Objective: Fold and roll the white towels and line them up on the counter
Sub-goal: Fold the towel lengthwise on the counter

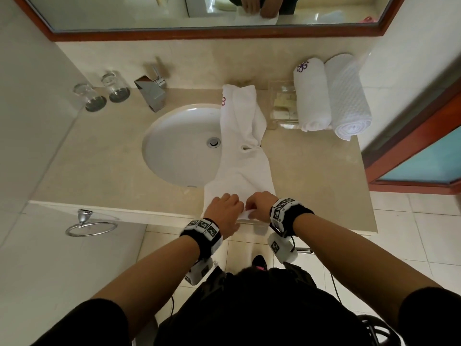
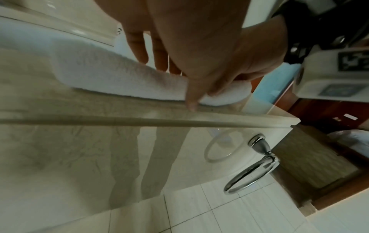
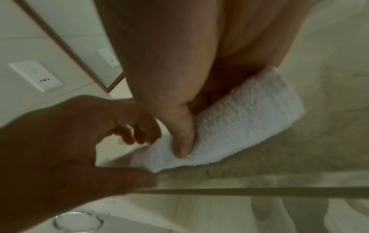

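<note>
A long folded white towel (image 1: 243, 156) runs from the back of the counter (image 1: 112, 156) to its front edge, lying over the right rim of the sink. Its near end is turned up into a small roll (image 2: 111, 74). My left hand (image 1: 225, 208) and right hand (image 1: 259, 204) both grip that roll at the front edge, side by side. In the left wrist view the fingers (image 2: 139, 52) lie over the roll and the thumb sits in front of it. The right thumb (image 3: 183, 141) presses into the roll (image 3: 239, 126), with the fingers behind it. Two rolled towels (image 1: 311, 96) (image 1: 348, 96) lie together at the back right.
The round sink (image 1: 179, 146) and chrome tap (image 1: 152, 91) sit left of the towel. Two glasses (image 1: 102, 92) stand at the back left, and a clear tray (image 1: 283, 103) lies beside the rolled towels. A towel ring (image 1: 91, 227) hangs below the counter. A door frame (image 1: 411, 151) stands at right.
</note>
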`<state>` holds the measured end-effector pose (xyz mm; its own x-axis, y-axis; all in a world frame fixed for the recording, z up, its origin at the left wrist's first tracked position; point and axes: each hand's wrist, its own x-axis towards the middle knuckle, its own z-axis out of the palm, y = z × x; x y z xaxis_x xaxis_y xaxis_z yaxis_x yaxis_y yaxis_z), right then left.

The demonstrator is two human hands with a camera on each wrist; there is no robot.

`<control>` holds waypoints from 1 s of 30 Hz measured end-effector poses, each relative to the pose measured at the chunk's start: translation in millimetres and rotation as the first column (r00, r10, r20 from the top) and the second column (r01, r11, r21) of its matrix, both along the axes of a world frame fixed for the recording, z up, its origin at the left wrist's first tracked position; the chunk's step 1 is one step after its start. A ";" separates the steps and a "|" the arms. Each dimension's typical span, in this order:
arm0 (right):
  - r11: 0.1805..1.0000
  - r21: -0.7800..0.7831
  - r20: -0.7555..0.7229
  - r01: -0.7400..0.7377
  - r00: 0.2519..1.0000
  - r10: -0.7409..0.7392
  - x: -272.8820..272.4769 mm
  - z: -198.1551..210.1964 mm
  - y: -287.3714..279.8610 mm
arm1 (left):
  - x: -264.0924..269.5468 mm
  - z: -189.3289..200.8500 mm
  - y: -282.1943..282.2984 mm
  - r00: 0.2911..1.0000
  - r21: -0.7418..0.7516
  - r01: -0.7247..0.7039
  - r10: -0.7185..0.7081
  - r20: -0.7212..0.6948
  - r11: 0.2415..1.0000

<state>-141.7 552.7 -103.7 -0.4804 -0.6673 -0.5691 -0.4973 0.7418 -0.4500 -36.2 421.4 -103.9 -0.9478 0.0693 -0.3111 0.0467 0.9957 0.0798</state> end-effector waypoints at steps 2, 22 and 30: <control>1.000 -0.009 0.053 0.030 0.998 -0.029 -3.0 0.6 2.1 | 1.1 -1.9 -3.3 0.998 0.063 -0.063 0.061 0.032 0.996; 0.958 0.123 -0.288 -0.259 0.914 0.285 9.5 -5.7 -8.9 | -23.9 8.7 -12.0 0.892 0.231 -0.346 0.242 0.382 0.909; 0.998 0.060 -0.021 -0.009 1.000 0.010 -4.7 -2.7 -4.2 | -0.2 -6.2 -1.8 0.982 -0.022 -0.110 0.112 0.151 0.994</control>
